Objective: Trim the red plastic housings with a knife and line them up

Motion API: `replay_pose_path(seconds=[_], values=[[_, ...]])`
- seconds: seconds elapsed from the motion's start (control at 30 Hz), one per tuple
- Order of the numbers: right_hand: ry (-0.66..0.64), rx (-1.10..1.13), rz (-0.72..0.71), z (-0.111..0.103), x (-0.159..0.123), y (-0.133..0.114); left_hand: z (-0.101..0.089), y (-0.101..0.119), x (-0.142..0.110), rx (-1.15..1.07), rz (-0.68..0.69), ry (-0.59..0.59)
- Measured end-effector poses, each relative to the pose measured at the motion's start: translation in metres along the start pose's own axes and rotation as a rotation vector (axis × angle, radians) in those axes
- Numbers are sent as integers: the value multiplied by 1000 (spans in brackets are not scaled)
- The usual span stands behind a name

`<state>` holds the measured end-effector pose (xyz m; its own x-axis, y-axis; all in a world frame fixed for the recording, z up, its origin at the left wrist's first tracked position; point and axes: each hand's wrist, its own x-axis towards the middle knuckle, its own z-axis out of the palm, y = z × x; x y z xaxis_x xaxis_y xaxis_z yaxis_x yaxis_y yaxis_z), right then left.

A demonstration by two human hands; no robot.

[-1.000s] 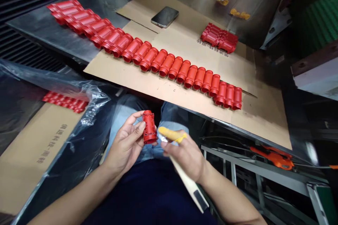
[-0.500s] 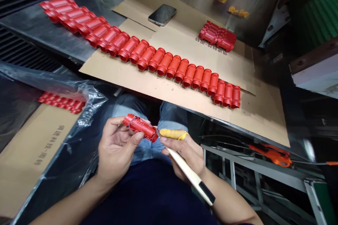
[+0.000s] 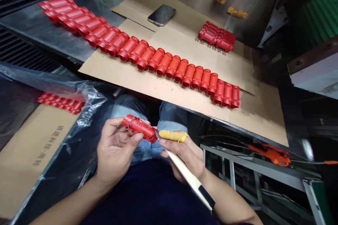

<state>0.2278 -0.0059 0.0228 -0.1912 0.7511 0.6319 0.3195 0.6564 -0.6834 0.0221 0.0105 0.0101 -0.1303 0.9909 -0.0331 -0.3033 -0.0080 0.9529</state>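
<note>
My left hand (image 3: 116, 147) is closed around a red plastic tube-shaped part (image 3: 139, 128), its cut-out side facing up, held above my lap. In my right hand (image 3: 187, 153) is a knife with a cream handle (image 3: 185, 168) and a black end. Its short blade (image 3: 157, 134) touches the right end of the red part. A yellow finger cot (image 3: 171, 135) covers my right index finger, which lies along the knife near the blade. Beyond my hands, a long row of similar red parts (image 3: 157, 59) lies on a cardboard sheet (image 3: 169, 89) and the metal table.
A phone (image 3: 162, 15) and a cluster of red parts (image 3: 217, 36) lie farther back on the cardboard. Yellow finger cots (image 3: 237, 12) lie behind them. At left stands a plastic-lined box (image 3: 39, 140) with red parts (image 3: 62, 102). An orange-handled tool (image 3: 269, 154) is at right.
The knife tip has shifted very slightly at the right end of the red part, and its handle has tilted a little lower. Both hands keep their hold.
</note>
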Motion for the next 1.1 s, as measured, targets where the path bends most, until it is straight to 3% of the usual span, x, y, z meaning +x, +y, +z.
replay_pose_path(seconds=[0.3, 0.47, 0.7, 0.77, 0.9, 1.0, 1.1], values=[[-37, -2, 53, -3, 1, -3, 0, -2, 0, -12, 14, -10], [10, -14, 91, -2, -2, -7, 3, 0, 1, -70, 6, 51], [-41, 153, 293, -3, -1, -3, 0, -1, -2, 4, 57, 62], [-80, 156, 223, -6, 2, 3, -1, -2, -3, 39, 55, 67], [-211, -101, -70, -14, 8, 11, 1, -2, 2, 2, -26, 102], [-332, -211, -137, -20, 12, 13, 4, -1, 9, -104, -159, 74], [-327, -202, -165, -20, 11, 15, 6, -1, 13, -156, -279, 17]])
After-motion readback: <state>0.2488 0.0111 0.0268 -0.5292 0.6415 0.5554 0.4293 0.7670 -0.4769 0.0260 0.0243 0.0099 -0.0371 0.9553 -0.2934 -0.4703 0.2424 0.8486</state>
